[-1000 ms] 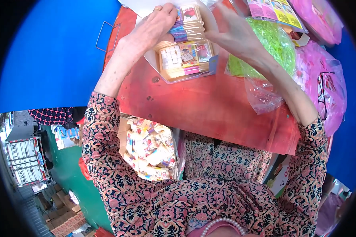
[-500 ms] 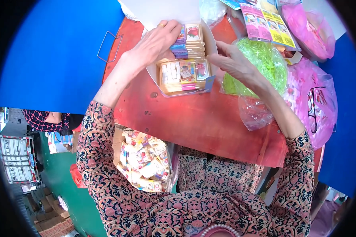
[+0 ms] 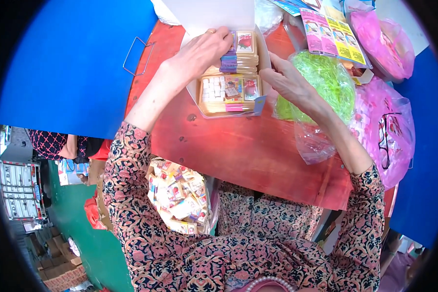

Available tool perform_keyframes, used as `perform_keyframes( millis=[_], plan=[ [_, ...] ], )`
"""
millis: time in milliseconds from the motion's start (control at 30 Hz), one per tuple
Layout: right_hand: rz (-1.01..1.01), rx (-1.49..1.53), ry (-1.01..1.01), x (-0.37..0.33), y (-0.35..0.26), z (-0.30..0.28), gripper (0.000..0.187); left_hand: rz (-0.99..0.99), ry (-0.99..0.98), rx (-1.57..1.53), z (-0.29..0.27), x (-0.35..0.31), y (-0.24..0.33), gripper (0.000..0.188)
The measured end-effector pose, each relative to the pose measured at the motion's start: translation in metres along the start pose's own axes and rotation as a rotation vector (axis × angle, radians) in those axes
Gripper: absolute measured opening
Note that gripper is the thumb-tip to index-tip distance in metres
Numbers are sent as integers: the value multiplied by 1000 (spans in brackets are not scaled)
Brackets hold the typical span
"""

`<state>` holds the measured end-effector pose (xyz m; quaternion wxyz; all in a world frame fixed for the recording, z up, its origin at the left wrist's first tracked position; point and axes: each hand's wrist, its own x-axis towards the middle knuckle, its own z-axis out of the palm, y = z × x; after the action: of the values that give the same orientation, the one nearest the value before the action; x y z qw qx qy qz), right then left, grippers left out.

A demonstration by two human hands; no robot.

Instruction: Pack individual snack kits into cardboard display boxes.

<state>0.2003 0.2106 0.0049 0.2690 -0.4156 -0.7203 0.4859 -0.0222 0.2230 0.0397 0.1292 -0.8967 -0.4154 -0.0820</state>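
Observation:
A white cardboard box (image 3: 193,95) with its lid raised stands on the red table, filled with flat, printed packets in two rows. The near row (image 3: 228,92) shows pictures of white blocks and a red fruit. My left hand (image 3: 199,53) reaches over the far row (image 3: 239,61), its fingers bent round the left part of those packets; the fingertips are partly hidden. At the box's right wall is my right hand (image 3: 292,85), fingers outstretched with the thumb apart from the forefinger and nothing visible between them.
A clear bag of green shredded filler (image 3: 323,82) lies beside my right forearm. Printed cards (image 3: 333,36), pink plastic bags (image 3: 382,44) and dark-framed glasses (image 3: 385,141) are farther right. Below the table's red edge (image 3: 258,182) sits a carton of loose small packets (image 3: 177,197).
The whole view has shifted slightly, moving the box a little to the right in the picture. Both hands remain at the box, the left over the far row and the right by the wall.

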Motion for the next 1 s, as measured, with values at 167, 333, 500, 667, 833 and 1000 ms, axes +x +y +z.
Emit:
perform_keyframes(
  millis=[167, 333, 500, 667, 833, 1000],
  plan=[
    [-39, -25, 2, -2, 0, 1, 33, 12, -43, -37, 1, 0, -7, 44],
    [11, 148, -29, -4, 3, 0, 46, -280, 262, -416, -35, -29, -27, 51],
    [-50, 206, 33, -2, -1, -2, 63, -667, 532, -1083, 19, -49, -40, 69],
    [-35, 281, 45, 12, -9, 14, 86, -944, 372, -1726, 43, -56, 5, 85],
    [33, 222, 107, 9, -37, 24, 88, -877, 365, -1850, 36, -56, 12, 91],
    [-30, 117, 178, 25, -12, 14, 84, -880, 362, -1687, 20, -49, 21, 105]
  ],
)
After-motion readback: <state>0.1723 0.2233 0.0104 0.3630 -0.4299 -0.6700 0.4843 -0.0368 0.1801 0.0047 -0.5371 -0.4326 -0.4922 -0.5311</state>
